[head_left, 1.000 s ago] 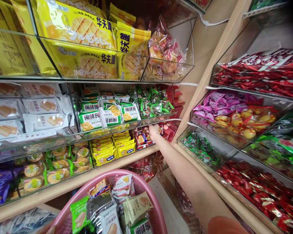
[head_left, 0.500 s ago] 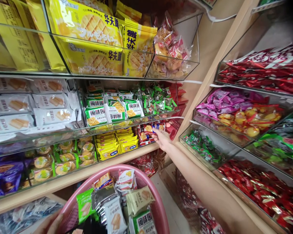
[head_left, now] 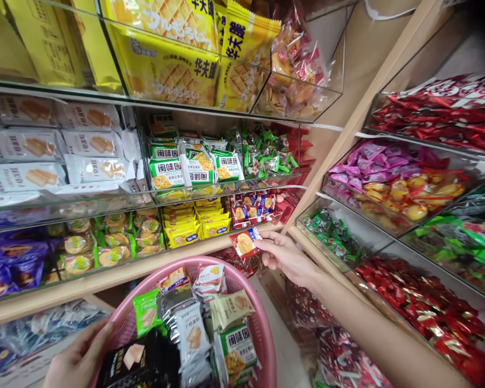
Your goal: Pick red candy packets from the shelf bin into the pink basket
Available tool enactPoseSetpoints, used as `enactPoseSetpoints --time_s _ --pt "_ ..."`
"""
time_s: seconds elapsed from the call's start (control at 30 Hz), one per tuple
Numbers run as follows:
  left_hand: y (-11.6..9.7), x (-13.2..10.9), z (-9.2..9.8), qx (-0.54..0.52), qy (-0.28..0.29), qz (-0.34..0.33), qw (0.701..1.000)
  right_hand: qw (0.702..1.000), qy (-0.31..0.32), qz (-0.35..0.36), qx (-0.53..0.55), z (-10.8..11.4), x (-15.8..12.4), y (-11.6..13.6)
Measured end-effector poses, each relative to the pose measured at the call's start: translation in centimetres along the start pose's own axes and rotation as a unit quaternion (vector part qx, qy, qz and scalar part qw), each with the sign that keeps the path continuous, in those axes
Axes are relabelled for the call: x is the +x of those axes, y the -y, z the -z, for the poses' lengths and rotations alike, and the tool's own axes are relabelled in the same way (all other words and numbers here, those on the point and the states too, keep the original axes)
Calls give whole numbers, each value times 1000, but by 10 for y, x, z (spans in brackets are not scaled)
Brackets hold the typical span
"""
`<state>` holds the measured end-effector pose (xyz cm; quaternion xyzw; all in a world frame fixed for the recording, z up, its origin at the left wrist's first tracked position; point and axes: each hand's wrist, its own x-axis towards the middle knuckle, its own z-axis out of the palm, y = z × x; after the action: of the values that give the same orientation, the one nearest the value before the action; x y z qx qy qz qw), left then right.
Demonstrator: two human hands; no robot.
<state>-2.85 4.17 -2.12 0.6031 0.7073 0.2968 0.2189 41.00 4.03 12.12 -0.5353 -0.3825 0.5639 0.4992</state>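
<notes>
My right hand pinches a small red snack packet in front of the lower shelf, just above the far rim of a pink basket. The basket holds several snack packets, green, grey, cream and black. My left hand grips the basket's near left rim at the bottom of the view. More red packets of the same kind lie in the glass bin behind my right hand.
Glass-fronted shelves hold yellow wafer bags, white biscuit packs, green packets and small yellow packs. A second shelf unit on the right has bins of purple sweets and red sweets. Floor runs between the units.
My right hand drew back out of the red-packet bin with one packet and came down toward the basket. My left hand came into view at the basket's rim.
</notes>
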Motion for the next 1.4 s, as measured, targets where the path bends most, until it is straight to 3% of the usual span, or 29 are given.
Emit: enactPoseSetpoints --time_s 0.03,0.17,0.3,0.4,0.63,0.93,1.4 --pt "-10 -2 4 -4 32 25 999 1000 16 0 -23 -4 -6 1" --pt "-39 -11 10 -31 44 60 997 990 104 -15 -90 -27 -32 3" --pt "-45 -15 9 -54 43 62 996 961 223 -67 -147 -54 -57 -10" --pt "-43 -18 9 -89 56 63 992 937 272 -72 -208 -72 -75 -28" --pt "-36 -19 7 -116 68 62 989 878 271 -20 -393 -95 -103 -60" --pt "-34 -20 5 -146 73 63 985 857 289 -43 -426 -107 -114 -74" --pt "-39 -22 8 -142 59 58 986 808 299 24 -507 -116 -116 -88"
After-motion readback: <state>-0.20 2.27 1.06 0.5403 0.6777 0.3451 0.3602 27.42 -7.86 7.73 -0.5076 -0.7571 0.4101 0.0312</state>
